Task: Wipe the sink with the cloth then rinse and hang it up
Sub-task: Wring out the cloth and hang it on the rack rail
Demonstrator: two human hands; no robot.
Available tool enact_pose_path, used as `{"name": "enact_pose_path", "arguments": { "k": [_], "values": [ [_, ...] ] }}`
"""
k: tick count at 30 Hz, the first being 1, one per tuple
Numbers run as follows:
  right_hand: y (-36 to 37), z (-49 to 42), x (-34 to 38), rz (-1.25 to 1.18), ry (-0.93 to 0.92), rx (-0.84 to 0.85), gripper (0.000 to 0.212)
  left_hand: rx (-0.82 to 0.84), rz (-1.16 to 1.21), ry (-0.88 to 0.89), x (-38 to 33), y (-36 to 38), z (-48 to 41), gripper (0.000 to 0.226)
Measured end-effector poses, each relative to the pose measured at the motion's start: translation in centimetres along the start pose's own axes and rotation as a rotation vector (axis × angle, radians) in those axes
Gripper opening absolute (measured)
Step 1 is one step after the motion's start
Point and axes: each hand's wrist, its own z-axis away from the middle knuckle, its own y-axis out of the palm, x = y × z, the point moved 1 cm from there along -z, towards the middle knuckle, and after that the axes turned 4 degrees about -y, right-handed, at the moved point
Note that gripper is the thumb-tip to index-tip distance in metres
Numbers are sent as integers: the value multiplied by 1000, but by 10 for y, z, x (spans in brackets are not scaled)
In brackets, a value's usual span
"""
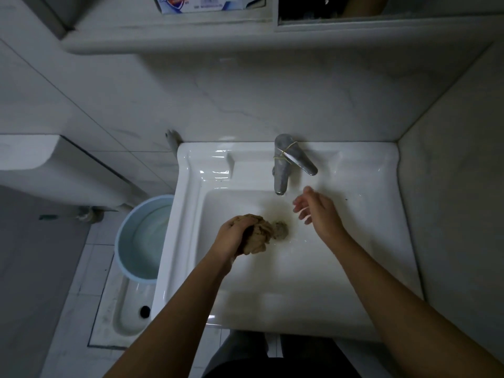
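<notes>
A square white sink [188, 211] fills the middle of the view. A bunched tan cloth [259, 236] is over the basin just left of the stained drain [281, 230], and my left hand [231, 236] is shut on it. My right hand [317, 210] hovers open over the basin's right side, fingers spread, just below and right of the tap spout. The metal tap [282, 170] stands at the back rim, with its lever [302, 160] turned to the right and a rubber band around it. No water stream shows.
A blue bucket [122, 241] holding water stands on the floor left of the sink, beside a squat toilet pan [128, 309]. A shelf [163, 36] runs above the sink with a soap box [199, 2] on it. A tiled wall closes the right side.
</notes>
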Motion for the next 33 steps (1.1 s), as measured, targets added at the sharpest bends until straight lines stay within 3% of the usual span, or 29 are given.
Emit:
{"name": "enact_pose_path", "arguments": {
  "k": [2, 5, 7, 10, 12, 15, 18, 21, 23, 26, 29, 33],
  "values": [
    [8, 19, -21, -26, 135, 101, 45, 55, 10, -53, -4, 3, 7, 39],
    [19, 37, -36, -294, 431, 269, 41, 151, 11, -108, -10, 8, 13, 49],
    [21, 43, -31, -368, 490, 397, 46, 144, -43, -96, -15, 10, 14, 45],
    [20, 43, -17, -257, 391, 448, 36, 88, -126, -17, -23, 6, 12, 22],
    [18, 40, -8, -220, 314, 374, 25, 37, -222, 45, -25, 0, 7, 15],
    [18, 33, 6, -255, 270, 284, 17, 35, -306, 103, -25, -3, 1, 27],
    [26, 29, 14, -329, 292, 279, 23, 138, -305, 124, -26, 5, 1, 53],
    [34, 28, 19, -391, 331, 239, 30, 235, -521, 195, -25, 14, -3, 64],
    [38, 29, 27, -381, 315, 257, 32, 180, -729, 278, -22, 13, -8, 57],
    [39, 27, 30, -107, 208, 236, 26, 84, -905, 364, -24, 5, -10, 37],
    [36, 29, 19, 257, 22, 279, 46, 167, -929, 359, -32, -3, -10, 11],
    [37, 46, 13, 496, -303, 462, 70, 316, -969, 92, -45, -9, -15, 11]
  ]
}}
